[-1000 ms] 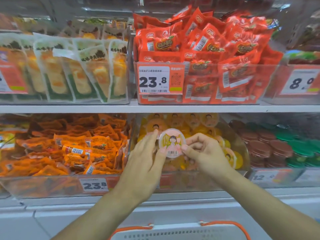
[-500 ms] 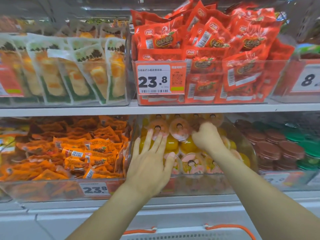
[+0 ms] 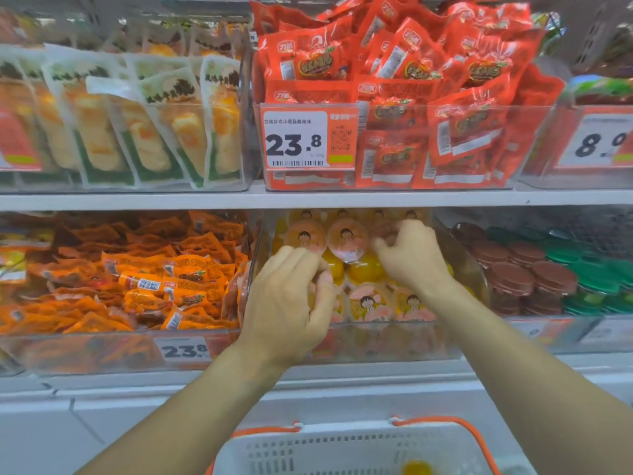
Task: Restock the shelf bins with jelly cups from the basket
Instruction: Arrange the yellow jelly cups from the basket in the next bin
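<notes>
orange packets (image 3: 144, 279) left, brown lids (image 3: 524, 269) right of jelly bin (image 3: 472, 269).

Clear glossy plastic bin (image 3: 394, 341); shiny foil snack packs (image 3: 428, 80); matt perforated plastic basket (image 3: 308, 454).

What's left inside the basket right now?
In the white basket only one yellow jelly cup shows, at the frame's bottom edge. The rest of the basket's inside is cut off below the frame, so more cups cannot be ruled out.
</notes>
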{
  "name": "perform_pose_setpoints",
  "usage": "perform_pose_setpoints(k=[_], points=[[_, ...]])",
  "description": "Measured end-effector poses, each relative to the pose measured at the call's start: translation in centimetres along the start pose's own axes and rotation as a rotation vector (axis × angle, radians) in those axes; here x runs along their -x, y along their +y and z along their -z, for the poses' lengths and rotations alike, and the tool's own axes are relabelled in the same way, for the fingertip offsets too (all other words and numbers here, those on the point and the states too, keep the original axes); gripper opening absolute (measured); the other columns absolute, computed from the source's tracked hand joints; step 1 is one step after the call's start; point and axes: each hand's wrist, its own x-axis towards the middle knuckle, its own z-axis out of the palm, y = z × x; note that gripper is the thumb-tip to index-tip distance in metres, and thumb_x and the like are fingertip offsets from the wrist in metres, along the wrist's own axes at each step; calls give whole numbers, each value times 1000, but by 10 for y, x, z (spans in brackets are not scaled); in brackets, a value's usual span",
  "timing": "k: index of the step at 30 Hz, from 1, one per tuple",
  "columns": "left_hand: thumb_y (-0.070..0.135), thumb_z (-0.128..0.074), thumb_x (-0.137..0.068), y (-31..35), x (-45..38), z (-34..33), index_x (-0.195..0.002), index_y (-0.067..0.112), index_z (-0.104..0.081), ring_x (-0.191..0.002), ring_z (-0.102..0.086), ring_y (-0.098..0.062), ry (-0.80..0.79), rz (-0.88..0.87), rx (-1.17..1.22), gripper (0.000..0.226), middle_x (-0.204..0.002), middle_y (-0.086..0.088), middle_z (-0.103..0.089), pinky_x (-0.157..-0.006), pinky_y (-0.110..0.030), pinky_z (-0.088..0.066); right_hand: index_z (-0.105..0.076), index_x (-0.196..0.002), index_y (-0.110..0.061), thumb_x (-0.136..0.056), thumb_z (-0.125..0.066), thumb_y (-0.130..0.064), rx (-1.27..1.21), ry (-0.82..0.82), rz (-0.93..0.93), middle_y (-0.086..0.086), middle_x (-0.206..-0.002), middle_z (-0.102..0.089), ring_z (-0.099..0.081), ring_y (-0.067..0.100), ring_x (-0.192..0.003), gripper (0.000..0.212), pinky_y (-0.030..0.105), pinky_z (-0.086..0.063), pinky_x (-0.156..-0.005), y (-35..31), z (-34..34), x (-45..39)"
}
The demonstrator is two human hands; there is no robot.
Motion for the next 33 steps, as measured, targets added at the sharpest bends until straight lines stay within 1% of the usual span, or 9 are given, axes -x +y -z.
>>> perform_pose_setpoints(k=[3,6,10,13,16,19,24,28,33], points=[[21,-49,-91,11,17,0,-71,14,-53,-58,-43,-15,-122,-22,122,21,-63,10,-44,-53,-35,-34,-68,-83,-21,-91,-62,-24,-133,120,143,-10,-62,-62,-58,1,-59,10,18,-41,-55,-6,15,30],[26,-48,-91,7,57,-18,-72,19,-46,-57,-34,-16,-588,-45,33,20,-63,9,-41,-51,-35,-32,-65,-83,-17,-91,-64,-22,-234,136,323,-3,-60,-60,-56,14,-60,9,24,-42,-53,11,15,80],[27,-45,-100,-18,126,-45,-95,12,-59,-81,-56,-28,-1368,199,-188,21,-92,-8,-64,-72,-35,-46,-62,-89,-16,-90,-59,-21,-134,-260,398,-6,-55,-51,-47,12,-54,6,28,-37,-53,80,-21,151],[27,-46,-100,-35,195,-66,-124,8,-54,-116,-57,-33,-1566,441,-296,32,-131,-15,-57,-95,-38,-46,-60,-107,-21,-94,-53,-22,93,-632,334,-12,-65,-54,-54,12,-65,15,31,-42,-62,130,-51,194],[31,-49,-99,-48,270,-83,-147,16,-37,-137,-41,-34,-1580,640,-329,52,-156,-15,-30,-109,-43,-39,-52,-127,-22,-97,-51,-25,311,-995,170,0,-107,-63,-61,23,-99,31,33,-46,-80,168,-85,226],[35,-54,-96,-54,335,-98,-152,28,-28,-139,-32,-37,-1539,780,-338,61,-160,-13,-17,-110,-49,-35,-44,-138,-23,-95,-56,-29,354,-1137,8,4,-134,-49,-56,25,-116,45,34,-46,-92,194,-116,249],[29,-58,-96,-54,404,-117,-151,31,-25,-123,-48,-32,-1357,908,-271,65,-160,-8,-2,-97,-39,-46,-38,-146,-23,-94,-59,-23,427,-1117,-142,3,-148,-31,-56,23,-119,56,28,-38,-85,216,-154,269],[12,-55,-96,-63,418,-132,-140,27,-39,-110,-50,-30,-1157,1075,-140,49,-147,-9,-19,-86,-37,-53,-24,-154,-24,-90,-60,-12,401,-1079,-231,10,-159,-18,-60,27,-116,74,34,-52,-89,234,-184,272],[13,-51,-98,-68,423,-132,-133,26,-40,-87,-61,-31,-1115,1104,-117,39,-133,-10,-28,-81,-42,-56,-34,-147,-22,-90,-67,-31,339,-1050,-420,9,-158,-8,-42,30,-136,67,33,-44,-103,246,-214,290]])
